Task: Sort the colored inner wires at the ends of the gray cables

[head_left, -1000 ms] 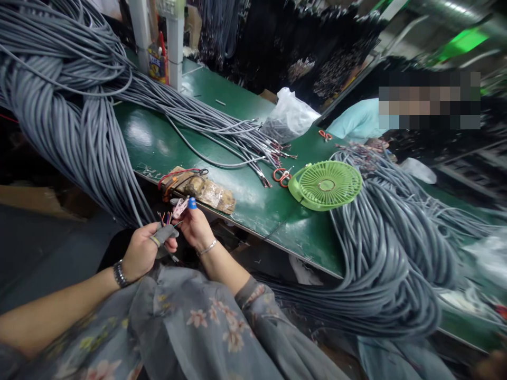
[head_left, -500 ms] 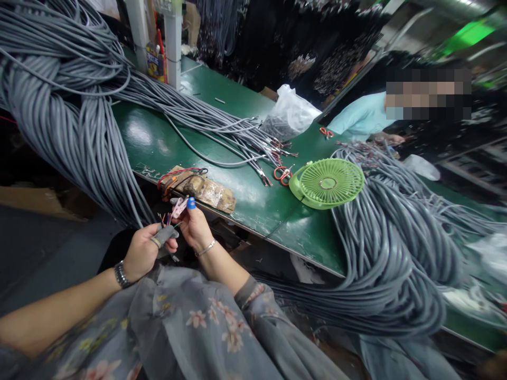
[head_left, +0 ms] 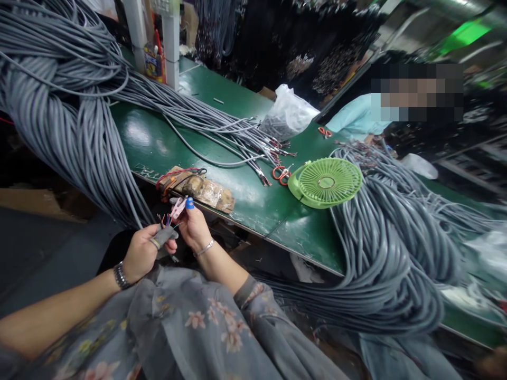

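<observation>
left hand [head_left: 142, 250] grips thin multicoloured wires [head_left: 169, 220], best kept fanned; right hand [head_left: 194, 228] pinches a small pale-pink plastic tool [head_left: 179, 208].

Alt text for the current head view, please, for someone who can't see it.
A person's left hand holds thin multicoloured wires while the right hand pinches a small pale-pink object beside them. Beyond, long grey cable bundles drape over a glossy green table, either side of a round green plastic fan.
</observation>
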Motion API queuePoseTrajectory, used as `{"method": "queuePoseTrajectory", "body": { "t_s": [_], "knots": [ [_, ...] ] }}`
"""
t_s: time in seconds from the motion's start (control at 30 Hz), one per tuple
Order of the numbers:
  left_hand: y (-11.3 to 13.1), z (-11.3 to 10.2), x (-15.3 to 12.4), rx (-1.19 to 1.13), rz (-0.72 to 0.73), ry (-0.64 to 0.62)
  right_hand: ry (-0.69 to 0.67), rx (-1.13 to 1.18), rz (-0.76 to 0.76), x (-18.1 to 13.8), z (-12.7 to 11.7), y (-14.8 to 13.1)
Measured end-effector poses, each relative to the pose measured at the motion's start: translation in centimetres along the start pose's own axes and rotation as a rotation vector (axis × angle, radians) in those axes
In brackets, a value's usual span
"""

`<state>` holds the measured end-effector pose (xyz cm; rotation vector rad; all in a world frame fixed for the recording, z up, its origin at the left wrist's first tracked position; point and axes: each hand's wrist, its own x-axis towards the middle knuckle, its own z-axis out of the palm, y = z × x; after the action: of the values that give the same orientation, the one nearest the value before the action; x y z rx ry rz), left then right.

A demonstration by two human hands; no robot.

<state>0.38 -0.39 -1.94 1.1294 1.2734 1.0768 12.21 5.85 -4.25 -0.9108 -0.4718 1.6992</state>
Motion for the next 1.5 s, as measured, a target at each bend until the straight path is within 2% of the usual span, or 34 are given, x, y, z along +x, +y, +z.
{"method": "queuePoseTrajectory", "body": {
  "t_s": [0.3, 0.73, 0.97, 1.13, 1.27, 1.33, 1.4, 1.5],
  "knots": [
    [-0.3, -0.2, -0.1, -0.048, -0.008, -0.017, -0.001, 0.021, 0.032, 0.0, -0.2, 0.0],
    [-1.3, -1.3, -0.2, -0.091, 0.081, -0.059, -0.061, 0.024, 0.159, -0.7, -0.1, -0.9],
    [0.1, -1.5, 0.1, 0.071, 0.186, 0.057, -0.087, -0.038, 0.112, -0.7, -0.3, -1.6],
    [1.0, -2.3, 0.8, 0.372, 0.439, 0.115, -0.067, -0.094, 0.054, -0.4, -0.8, -1.1],
    [1.1, -2.8, 1.5, 0.599, 0.682, 0.141, 0.027, -0.238, -0.22, -0.1, -1.4, -0.4],
    [0.9, -2.9, 1.9, 0.667, 0.802, 0.165, 0.053, -0.281, -0.285, 0.0, -1.5, -0.1],
    [0.6, -2.8, 2.3, 0.706, 0.924, 0.185, 0.015, -0.257, -0.208, 0.1, -1.5, 0.0],
    [-0.1, -2.8, 2.7, 0.748, 1.037, 0.176, -0.072, -0.127, 0.013, 0.3, -1.0, 0.0]
  ]
}}
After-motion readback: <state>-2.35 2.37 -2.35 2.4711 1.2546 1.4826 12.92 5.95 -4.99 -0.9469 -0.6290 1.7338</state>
